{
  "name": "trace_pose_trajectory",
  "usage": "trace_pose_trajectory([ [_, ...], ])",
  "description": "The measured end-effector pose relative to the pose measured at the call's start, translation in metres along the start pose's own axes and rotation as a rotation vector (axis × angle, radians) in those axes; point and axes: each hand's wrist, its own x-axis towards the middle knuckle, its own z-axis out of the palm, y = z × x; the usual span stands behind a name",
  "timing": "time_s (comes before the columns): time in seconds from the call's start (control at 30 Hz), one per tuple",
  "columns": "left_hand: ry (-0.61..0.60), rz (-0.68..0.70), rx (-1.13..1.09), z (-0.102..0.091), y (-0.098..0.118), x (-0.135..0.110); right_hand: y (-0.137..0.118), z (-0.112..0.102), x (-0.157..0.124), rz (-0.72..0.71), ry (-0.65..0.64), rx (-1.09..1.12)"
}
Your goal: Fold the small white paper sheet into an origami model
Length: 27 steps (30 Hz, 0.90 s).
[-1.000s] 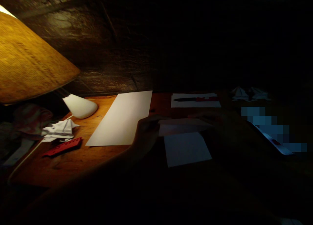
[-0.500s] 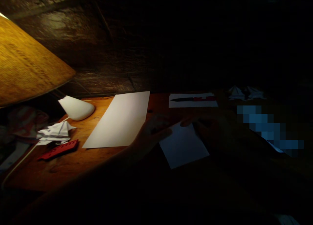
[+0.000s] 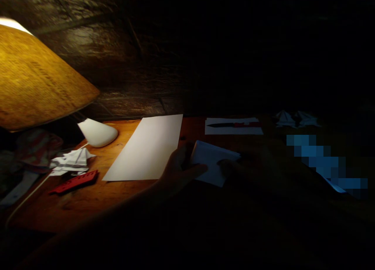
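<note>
Between the hands (image 3: 180, 166) (image 3: 246, 164), the paper (image 3: 212, 160) now sits folded.

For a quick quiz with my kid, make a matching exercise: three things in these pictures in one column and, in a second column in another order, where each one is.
Things:
1. Folded paper
2. Knife
3. Red strip

Places:
A. On a small white sheet
B. On the wood of the desk
C. Between the left hand and the right hand

Right pairs: 1-C, 2-A, 3-B.
</note>
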Motion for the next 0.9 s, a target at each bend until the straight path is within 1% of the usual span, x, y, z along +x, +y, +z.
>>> trace_pose_trajectory([
  [0.1,-0.02,-0.054,0.068,0.005,0.009,-0.006,-0.005,0.001,-0.004,-0.093,-0.054,-0.09],
  [0.2,0.013,-0.064,0.195,0.007,0.016,-0.008,-0.007,0.002,-0.007,-0.154,-0.095,-0.093],
  [0.33,0.085,-0.046,0.253,0.007,0.016,-0.007,-0.007,0.004,-0.009,-0.087,-0.111,0.012],
  [0.43,0.115,-0.034,0.25,0.007,0.014,-0.007,-0.007,0.004,-0.01,-0.04,-0.064,0.1],
  [0.53,0.103,0.007,0.26,0.007,0.016,-0.009,-0.008,0.005,-0.011,-0.026,-0.038,0.109],
  [0.67,0.083,0.086,0.272,0.005,0.018,-0.009,-0.012,0.006,-0.012,-0.005,-0.08,0.09],
  [0.8,0.077,0.11,0.305,0.003,0.017,-0.009,-0.013,0.005,-0.012,-0.017,-0.104,0.064],
  [0.9,0.075,0.137,0.316,0.002,0.017,-0.009,-0.011,0.005,-0.012,-0.037,-0.102,0.09],
])
